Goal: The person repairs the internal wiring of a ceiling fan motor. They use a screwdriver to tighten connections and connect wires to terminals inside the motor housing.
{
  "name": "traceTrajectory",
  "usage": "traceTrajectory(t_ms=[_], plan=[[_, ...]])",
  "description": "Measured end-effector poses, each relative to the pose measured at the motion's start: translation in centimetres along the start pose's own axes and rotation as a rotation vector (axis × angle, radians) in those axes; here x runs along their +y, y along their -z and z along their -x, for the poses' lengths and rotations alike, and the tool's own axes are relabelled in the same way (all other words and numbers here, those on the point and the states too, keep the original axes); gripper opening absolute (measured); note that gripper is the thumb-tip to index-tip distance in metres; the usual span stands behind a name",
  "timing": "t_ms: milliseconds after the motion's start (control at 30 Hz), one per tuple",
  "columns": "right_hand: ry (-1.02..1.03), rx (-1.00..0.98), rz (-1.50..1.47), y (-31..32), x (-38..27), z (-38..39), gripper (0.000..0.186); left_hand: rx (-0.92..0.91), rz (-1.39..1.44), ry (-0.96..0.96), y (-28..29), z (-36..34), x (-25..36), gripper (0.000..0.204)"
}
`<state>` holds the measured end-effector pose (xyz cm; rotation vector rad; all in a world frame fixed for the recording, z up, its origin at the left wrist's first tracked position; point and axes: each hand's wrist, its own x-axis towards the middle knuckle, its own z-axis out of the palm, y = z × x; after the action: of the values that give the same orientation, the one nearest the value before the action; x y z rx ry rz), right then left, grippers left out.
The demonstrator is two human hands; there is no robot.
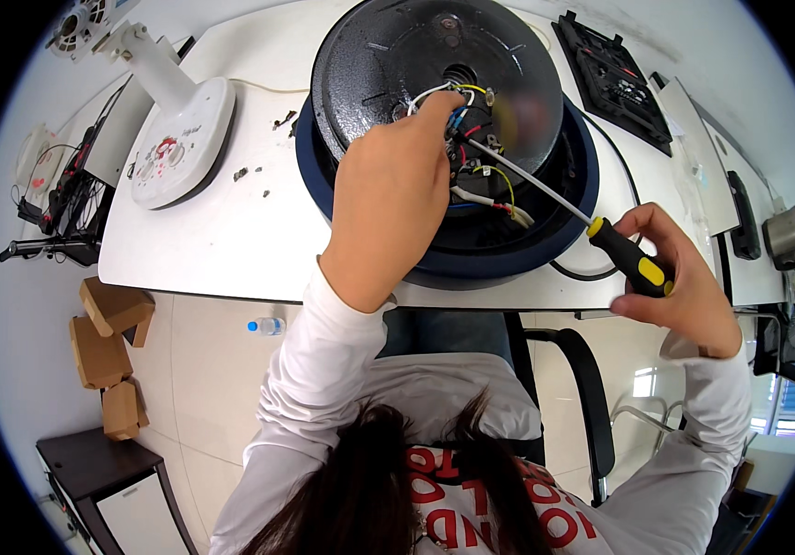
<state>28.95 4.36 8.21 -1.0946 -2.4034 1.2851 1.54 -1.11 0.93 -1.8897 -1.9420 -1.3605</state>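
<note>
An opened round appliance stands at the table's front edge, its glossy black metal base [370, 69] tilted inside a dark blue round shell [578, 190]. White, yellow-green, blue and red wires [495, 199] run among small black parts in its opening. My left hand [397, 176] reaches over the base with its fingers closed at these wires; what they pinch is hidden. In my right hand [680, 277] is the black and yellow handle of a screwdriver [553, 194], gripped near its end. The long shaft slants up and left, its tip among the black parts by my left fingertips.
On the white table [203, 250], a white fan stand [185, 139] is at the left, with small dark bits [240, 173] beside it. A black tool case [612, 83] lies open at the back right. A black cable [592, 275] curves round the shell. Below are cardboard boxes [101, 351] and a black chair armrest [583, 388].
</note>
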Motion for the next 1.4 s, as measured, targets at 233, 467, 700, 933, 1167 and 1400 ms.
traceTrajectory(t_ms=[233, 467, 700, 933, 1167, 1400], plan=[[0.484, 0.427, 0.925, -1.4, -2.1, 0.1, 0.028, -0.015, -0.023, 0.002, -0.3, 0.1, 0.0, 0.038], [-0.114, 0.018, -0.071, -0.2, -2.2, -0.4, 0.024, -0.043, -0.029, 0.018, -0.1, 0.0, 0.2, 0.037], [-0.075, -0.093, -0.329, -0.3, 0.2, -0.4, 0.045, 0.060, -0.035, -0.117, -0.8, 0.4, -0.4, 0.048], [-0.221, -0.012, -0.308, -0.1, -1.0, -0.7, 0.037, 0.159, 0.215, 0.107, -0.4, 1.3, -0.8, 0.046], [-0.149, 0.055, -0.207, 0.1, 0.5, -0.2, 0.029, 0.115, 0.246, 0.215, -0.3, 1.6, -1.0, 0.032], [-0.059, 0.113, -0.241, -0.1, 0.9, 0.5, 0.030, 0.146, 0.149, 0.164, -0.7, 1.7, -1.8, 0.022]])
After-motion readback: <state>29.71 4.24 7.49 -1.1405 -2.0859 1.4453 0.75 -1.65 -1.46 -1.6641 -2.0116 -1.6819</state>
